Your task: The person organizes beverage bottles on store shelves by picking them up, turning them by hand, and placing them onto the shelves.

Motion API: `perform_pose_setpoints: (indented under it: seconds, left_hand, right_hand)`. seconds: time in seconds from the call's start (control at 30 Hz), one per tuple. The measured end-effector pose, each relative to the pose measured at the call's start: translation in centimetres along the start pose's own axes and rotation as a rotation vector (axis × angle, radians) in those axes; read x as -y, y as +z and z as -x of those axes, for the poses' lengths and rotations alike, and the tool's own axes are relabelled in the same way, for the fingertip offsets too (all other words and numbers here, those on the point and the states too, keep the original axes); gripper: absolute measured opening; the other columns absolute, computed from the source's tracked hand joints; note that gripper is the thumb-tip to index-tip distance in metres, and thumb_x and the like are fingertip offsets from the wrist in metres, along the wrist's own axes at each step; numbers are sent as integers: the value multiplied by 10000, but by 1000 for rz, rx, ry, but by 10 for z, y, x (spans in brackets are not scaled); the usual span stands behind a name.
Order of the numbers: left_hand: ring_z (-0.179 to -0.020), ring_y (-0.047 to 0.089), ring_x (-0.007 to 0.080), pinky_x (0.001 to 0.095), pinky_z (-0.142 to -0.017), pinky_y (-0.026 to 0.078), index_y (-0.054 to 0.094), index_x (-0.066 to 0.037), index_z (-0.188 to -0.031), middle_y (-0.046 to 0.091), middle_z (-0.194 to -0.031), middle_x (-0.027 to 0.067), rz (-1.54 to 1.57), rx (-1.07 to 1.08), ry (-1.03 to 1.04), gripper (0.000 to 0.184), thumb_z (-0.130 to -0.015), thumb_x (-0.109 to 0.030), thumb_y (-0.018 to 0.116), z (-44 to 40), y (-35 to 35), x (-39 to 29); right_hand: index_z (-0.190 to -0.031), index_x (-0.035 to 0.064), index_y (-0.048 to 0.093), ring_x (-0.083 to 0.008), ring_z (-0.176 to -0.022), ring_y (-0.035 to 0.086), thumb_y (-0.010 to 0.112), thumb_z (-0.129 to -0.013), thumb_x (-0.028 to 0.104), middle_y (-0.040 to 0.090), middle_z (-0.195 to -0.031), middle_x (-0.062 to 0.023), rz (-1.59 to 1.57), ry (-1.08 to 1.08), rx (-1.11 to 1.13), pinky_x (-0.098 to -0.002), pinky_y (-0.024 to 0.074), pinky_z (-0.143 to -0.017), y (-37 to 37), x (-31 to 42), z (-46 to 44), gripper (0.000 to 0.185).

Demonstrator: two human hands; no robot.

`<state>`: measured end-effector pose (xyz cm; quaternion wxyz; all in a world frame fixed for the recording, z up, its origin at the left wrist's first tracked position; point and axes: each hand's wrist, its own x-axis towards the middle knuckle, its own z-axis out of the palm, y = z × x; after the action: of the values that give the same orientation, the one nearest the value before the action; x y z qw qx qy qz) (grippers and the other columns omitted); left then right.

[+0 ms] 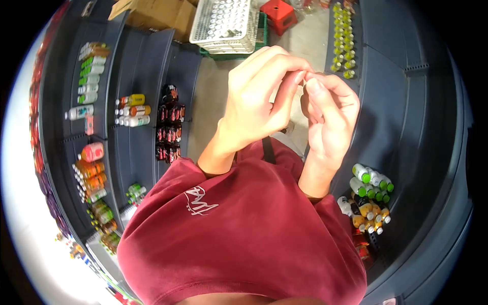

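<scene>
My left hand (262, 94) and my right hand (330, 114) are raised in front of my chest, their fingertips meeting. Thumb and forefinger are pinched together on each hand, and the other fingers curl in. Whatever lies between the fingertips, if anything, is too small to make out. Below the hands is the maroon shirt (244, 229) with a white print.
Dark shelves on both sides hold bottles, including orange drink bottles (92, 175) on the left and green-capped bottles (373, 182) on the right. At the back are a white crate (249, 38) of bottles, a cardboard box (162, 18) and a red stool (278, 15).
</scene>
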<state>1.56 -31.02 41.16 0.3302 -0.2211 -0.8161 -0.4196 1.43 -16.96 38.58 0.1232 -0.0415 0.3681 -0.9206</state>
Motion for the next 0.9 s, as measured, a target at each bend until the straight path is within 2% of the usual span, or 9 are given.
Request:
perform_pose_setpoints:
  seconds: [0.1,0.2,0.3,0.37,0.43,0.53,0.8,0.83,0.9]
  left_hand:
    - [-612,580,238,299,-564,459,609,28,-832,602,-715,111,-151,0,42,105,-769,112,624,12,-21,4]
    - [-632,586,263,338,-546,464,611,-45,-818,587,-716,68,-228,41,-36,124,-743,31,674,26,-45,5]
    - [-649,604,228,296,-593,475,621,20,-827,624,-745,107,-93,9,-133,41,-802,50,637,36,-71,-1]
    - [-680,627,197,273,-633,488,643,55,-863,661,-788,121,-31,-17,-176,38,-832,44,625,45,-91,-5]
    - [-685,633,200,273,-634,490,652,62,-873,664,-788,125,2,-73,-213,56,-823,46,634,57,-112,-11]
    - [-694,644,201,276,-628,495,669,73,-888,674,-796,135,15,-122,-239,86,-807,53,647,79,-154,-13]
    - [-676,644,244,303,-600,496,687,63,-878,668,-770,144,-57,-191,-215,121,-757,59,697,169,-274,-3]
    - [-672,620,265,335,-587,473,696,17,-918,661,-771,125,-50,-211,-216,156,-768,-13,729,183,-286,1]
    - [-672,615,270,340,-587,472,700,11,-908,653,-765,128,-71,-191,-255,146,-769,-25,733,207,-318,-1]
  right_hand:
    - [-919,-20,719,-1,-576,472,706,-839,-9,643,-736,11,271,-18,58,-163,326,-503,15,-5,3,82]
    - [-902,-15,718,-6,-657,524,710,-834,-18,645,-768,21,443,-20,188,-171,372,-554,21,-13,4,69]
    - [-897,-18,711,-10,-660,505,711,-820,-32,614,-754,35,457,-12,242,-174,368,-564,42,-19,6,78]
    - [-901,-19,708,-15,-647,493,715,-813,-36,596,-738,35,472,-119,250,-175,367,-565,59,-31,8,90]
    - [-897,-13,703,-25,-639,486,724,-791,-53,581,-725,27,448,-242,292,-180,371,-568,78,-51,12,115]
    - [-884,-8,689,-32,-654,493,727,-778,-71,588,-750,17,471,-227,391,-187,382,-576,111,-78,21,129]
    - [-869,-2,652,-36,-707,498,704,-792,-98,577,-800,15,440,88,590,-192,404,-634,193,-167,59,134]
    - [-872,-1,653,-37,-708,500,703,-793,-99,577,-800,14,447,130,608,-192,404,-634,201,-180,64,135]
    - [-880,2,653,-35,-708,508,704,-796,-91,575,-799,17,450,223,653,-188,401,-625,218,-205,73,135]
